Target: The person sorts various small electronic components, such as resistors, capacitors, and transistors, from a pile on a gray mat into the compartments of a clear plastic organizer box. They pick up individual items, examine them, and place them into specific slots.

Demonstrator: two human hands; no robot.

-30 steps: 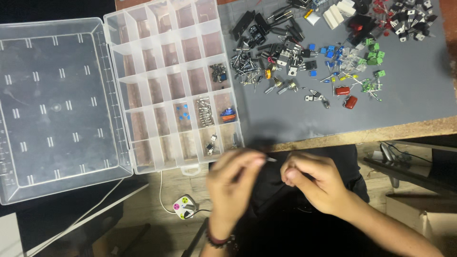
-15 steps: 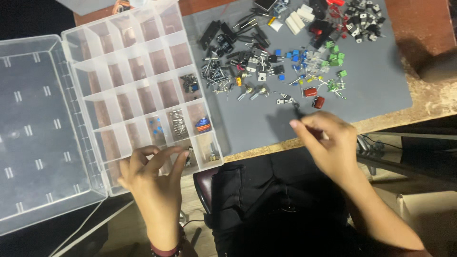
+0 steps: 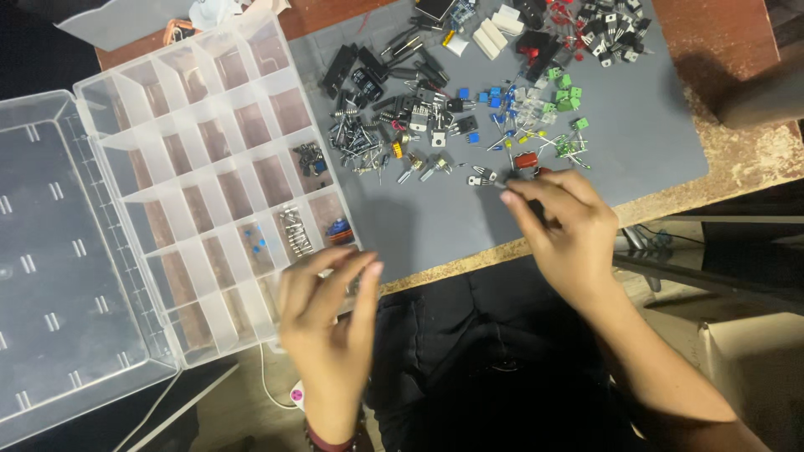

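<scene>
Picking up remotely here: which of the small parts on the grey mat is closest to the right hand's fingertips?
The small black tabbed component at the lower edge of the pile; the right hand reaches its fingertips right beside it, while the other parts lie farther up the grey mat.

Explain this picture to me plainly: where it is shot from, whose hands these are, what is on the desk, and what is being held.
The view comes from a camera on a person's head, looking down at their own two bare hands. The right hand reaches onto a grey mat, its fingertips at a small metal-legged part beside a pile of loose electronic parts. Whether it grips that part is unclear. The left hand hovers, fingers spread and empty as far as shown, over the near corner of a clear compartment box. The box's lid lies open to the left. A few compartments hold small parts.
</scene>
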